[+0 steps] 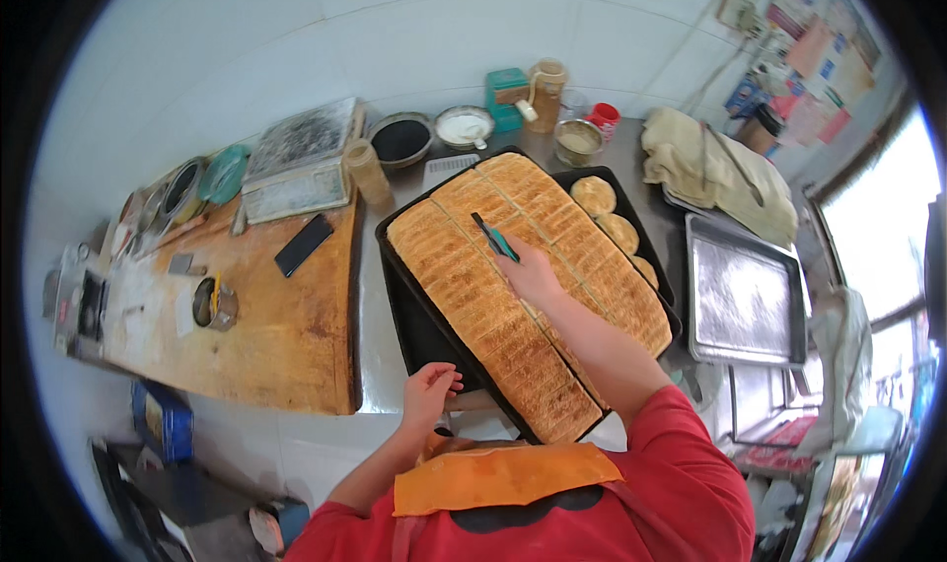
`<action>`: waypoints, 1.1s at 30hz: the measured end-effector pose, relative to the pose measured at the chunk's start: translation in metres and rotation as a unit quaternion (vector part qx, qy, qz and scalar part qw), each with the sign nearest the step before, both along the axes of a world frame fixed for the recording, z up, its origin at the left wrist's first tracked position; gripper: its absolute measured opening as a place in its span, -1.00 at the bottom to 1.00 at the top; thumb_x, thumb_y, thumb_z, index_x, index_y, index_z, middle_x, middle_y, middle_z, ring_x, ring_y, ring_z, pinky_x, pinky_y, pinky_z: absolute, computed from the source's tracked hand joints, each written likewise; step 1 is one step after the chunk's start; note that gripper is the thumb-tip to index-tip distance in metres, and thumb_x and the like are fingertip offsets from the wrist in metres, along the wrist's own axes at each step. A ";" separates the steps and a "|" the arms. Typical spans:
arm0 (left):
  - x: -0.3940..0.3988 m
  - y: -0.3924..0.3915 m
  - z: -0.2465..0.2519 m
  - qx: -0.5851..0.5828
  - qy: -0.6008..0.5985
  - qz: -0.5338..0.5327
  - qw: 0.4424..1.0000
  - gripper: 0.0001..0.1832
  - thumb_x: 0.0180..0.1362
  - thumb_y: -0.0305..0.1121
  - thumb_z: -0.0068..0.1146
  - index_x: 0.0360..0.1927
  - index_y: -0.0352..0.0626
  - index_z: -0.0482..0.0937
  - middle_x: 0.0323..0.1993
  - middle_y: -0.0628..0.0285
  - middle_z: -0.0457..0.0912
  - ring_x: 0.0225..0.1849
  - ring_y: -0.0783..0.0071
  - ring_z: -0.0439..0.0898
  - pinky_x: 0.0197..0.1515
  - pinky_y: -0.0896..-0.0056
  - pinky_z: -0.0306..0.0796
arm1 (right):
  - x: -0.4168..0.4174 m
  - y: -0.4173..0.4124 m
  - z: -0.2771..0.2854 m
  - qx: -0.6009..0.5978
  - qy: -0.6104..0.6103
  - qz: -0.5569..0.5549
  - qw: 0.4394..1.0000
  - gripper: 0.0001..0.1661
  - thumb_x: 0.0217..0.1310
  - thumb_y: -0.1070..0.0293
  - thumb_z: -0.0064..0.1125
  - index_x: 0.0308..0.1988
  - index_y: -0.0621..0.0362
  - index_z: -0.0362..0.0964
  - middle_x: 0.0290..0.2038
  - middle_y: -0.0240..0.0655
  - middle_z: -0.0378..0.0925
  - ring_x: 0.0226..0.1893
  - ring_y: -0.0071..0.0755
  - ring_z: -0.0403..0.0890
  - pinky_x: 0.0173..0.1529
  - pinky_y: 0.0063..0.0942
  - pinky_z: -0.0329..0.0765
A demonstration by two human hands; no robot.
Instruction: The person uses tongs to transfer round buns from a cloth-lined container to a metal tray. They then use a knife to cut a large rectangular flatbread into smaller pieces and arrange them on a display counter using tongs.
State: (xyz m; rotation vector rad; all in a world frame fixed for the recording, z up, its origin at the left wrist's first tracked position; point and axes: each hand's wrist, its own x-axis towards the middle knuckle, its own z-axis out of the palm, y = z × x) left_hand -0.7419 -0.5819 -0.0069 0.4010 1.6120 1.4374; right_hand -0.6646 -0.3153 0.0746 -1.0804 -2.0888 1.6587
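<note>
A large slab of golden-brown baked flatbread (459, 281), scored across and split by long cuts, fills a black baking tray (444, 314). My right hand (531, 270) is over the slab, shut on a cutter with a teal-and-black handle (497, 239). The tool lies along one of the long cuts; its exact kind is unclear. My left hand (430, 395) hangs by the tray's near left side, fingers loosely curled, with nothing visible in it. Under the bread tray, a second black tray (414, 333) shows at the left. Round buns (618, 233) sit in a black tray to the right.
Left is a wooden worktop (288, 340) with a phone (304, 245), a metal can (214, 307) and a floury scale (300, 159). Bowls of dark (401, 140) and white contents (464, 127) stand along the wall. An aluminium tray (743, 296) and a folded cloth (718, 170) lie right.
</note>
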 end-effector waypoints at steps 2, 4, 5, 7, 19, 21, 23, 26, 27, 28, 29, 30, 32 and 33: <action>0.015 -0.006 0.001 0.003 0.002 0.054 0.999 -0.82 0.31 -0.45 0.03 -0.10 -0.31 0.56 -0.25 0.15 0.66 -0.28 0.45 0.65 -0.26 0.52 0.50 | -0.032 0.021 -0.012 0.164 -0.020 0.047 0.985 -0.50 0.31 0.25 0.07 0.20 0.15 0.31 -0.34 -0.06 0.61 -0.34 -0.13 0.64 -0.26 -0.21 0.54; 0.031 -0.018 0.007 -0.001 0.000 0.093 0.996 -0.83 0.31 -0.45 0.04 -0.11 -0.31 0.56 -0.26 0.16 0.67 -0.27 0.44 0.66 -0.25 0.50 0.50 | -0.061 0.038 -0.024 0.262 -0.055 0.090 0.959 -0.49 0.32 0.21 0.05 0.21 0.12 0.32 -0.30 0.00 0.61 -0.30 0.02 0.64 -0.23 -0.12 0.54; 0.039 -0.027 0.010 -0.009 0.012 0.103 0.995 -0.82 0.31 -0.45 0.03 -0.11 -0.31 0.56 -0.26 0.16 0.67 -0.27 0.44 0.66 -0.25 0.50 0.50 | -0.076 0.046 -0.027 0.281 -0.080 0.108 0.950 -0.48 0.31 0.20 0.04 0.21 0.11 0.32 -0.28 0.02 0.61 -0.27 0.09 0.63 -0.20 -0.08 0.54; 0.049 -0.044 0.015 -0.018 0.040 0.115 0.992 -0.82 0.31 -0.45 0.03 -0.10 -0.31 0.56 -0.27 0.15 0.67 -0.27 0.44 0.66 -0.25 0.50 0.50 | -0.104 0.059 -0.032 0.298 -0.124 0.122 0.939 -0.48 0.31 0.19 0.04 0.20 0.10 0.32 -0.26 0.04 0.61 -0.23 0.16 0.62 -0.15 -0.03 0.54; 0.094 -0.127 0.000 -0.076 -0.056 0.336 0.937 -0.83 0.21 -0.48 0.10 -0.17 -0.36 0.57 -0.31 0.09 0.68 -0.32 0.37 0.67 -0.28 0.44 0.52 | -0.170 0.078 -0.030 0.363 -0.243 0.212 0.874 -0.72 0.22 0.38 0.01 -0.18 0.28 0.57 -0.13 0.08 0.60 -0.08 0.03 0.64 -0.03 -0.09 0.57; 0.094 -0.119 0.005 -0.057 -0.069 0.306 0.948 -0.83 0.21 -0.48 0.10 -0.17 -0.34 0.57 -0.30 0.11 0.68 -0.31 0.38 0.67 -0.27 0.44 0.51 | -0.171 0.070 -0.026 0.382 -0.197 0.181 0.884 -0.75 0.19 0.41 0.04 -0.24 0.32 0.59 -0.13 0.09 0.60 -0.08 0.03 0.64 -0.03 -0.09 0.57; 0.094 -0.115 0.011 -0.032 -0.075 0.274 0.958 -0.83 0.21 -0.48 0.10 -0.16 -0.32 0.58 -0.30 0.12 0.68 -0.30 0.38 0.66 -0.25 0.45 0.50 | -0.155 0.060 -0.013 0.400 -0.264 0.241 0.844 -0.75 0.18 0.41 0.05 -0.23 0.32 0.59 -0.12 0.10 0.60 -0.07 0.06 0.63 -0.03 -0.08 0.57; 0.084 -0.118 -0.002 -0.011 -0.066 0.243 0.968 -0.84 0.23 -0.47 0.09 -0.15 -0.30 0.58 -0.27 0.13 0.68 -0.28 0.40 0.66 -0.24 0.45 0.50 | -0.115 0.062 -0.008 0.358 -0.285 0.253 0.852 -0.72 0.21 0.36 0.05 -0.26 0.38 0.54 -0.23 0.09 0.61 -0.18 0.10 0.63 -0.11 -0.08 0.57; 0.080 -0.119 -0.007 -0.005 -0.064 0.232 0.970 -0.84 0.24 -0.46 0.09 -0.15 -0.31 0.58 -0.27 0.13 0.68 -0.28 0.40 0.66 -0.24 0.45 0.50 | -0.094 0.063 -0.013 0.331 -0.282 0.245 0.867 -0.69 0.22 0.33 0.05 -0.28 0.41 0.52 -0.29 0.08 0.61 -0.24 0.11 0.64 -0.15 -0.08 0.56; 0.075 -0.121 -0.010 -0.002 -0.057 0.223 0.973 -0.84 0.26 -0.45 0.08 -0.14 -0.30 0.57 -0.27 0.13 0.67 -0.28 0.39 0.66 -0.25 0.44 0.50 | -0.077 0.055 -0.011 0.312 -0.296 0.247 0.868 -0.71 0.21 0.34 0.05 -0.23 0.38 0.52 -0.25 0.09 0.61 -0.18 0.12 0.63 -0.11 -0.07 0.56; 0.071 -0.122 -0.012 -0.001 -0.048 0.218 0.975 -0.83 0.26 -0.45 0.08 -0.14 -0.30 0.57 -0.27 0.12 0.68 -0.29 0.38 0.66 -0.25 0.44 0.51 | -0.058 0.045 -0.005 0.293 -0.309 0.249 0.870 -0.71 0.19 0.36 0.05 -0.17 0.35 0.52 -0.21 0.10 0.60 -0.12 0.12 0.62 -0.07 -0.07 0.56; 0.067 -0.122 -0.015 -0.001 -0.039 0.210 0.977 -0.82 0.26 -0.44 0.08 -0.13 -0.30 0.57 -0.27 0.11 0.68 -0.29 0.38 0.66 -0.26 0.43 0.52 | -0.039 0.036 -0.002 0.271 -0.322 0.249 0.872 -0.69 0.18 0.37 0.06 -0.12 0.32 0.52 -0.17 0.11 0.60 -0.06 0.13 0.61 -0.03 -0.06 0.56; 0.059 -0.119 -0.014 -0.006 -0.025 0.189 0.982 -0.81 0.27 -0.43 0.07 -0.12 -0.31 0.57 -0.27 0.10 0.68 -0.30 0.37 0.66 -0.25 0.43 0.52 | 0.001 0.012 -0.010 0.313 -0.306 0.224 0.871 -0.71 0.20 0.37 0.04 -0.15 0.32 0.50 -0.19 0.13 0.59 -0.08 0.16 0.61 -0.03 -0.04 0.55; 0.056 -0.115 -0.012 -0.005 -0.022 0.179 0.984 -0.81 0.27 -0.42 0.07 -0.12 -0.31 0.57 -0.27 0.10 0.68 -0.29 0.37 0.66 -0.24 0.43 0.52 | 0.021 0.001 -0.013 0.331 -0.298 0.209 0.871 -0.72 0.21 0.37 0.03 -0.16 0.32 0.49 -0.21 0.14 0.59 -0.08 0.17 0.61 -0.04 -0.03 0.54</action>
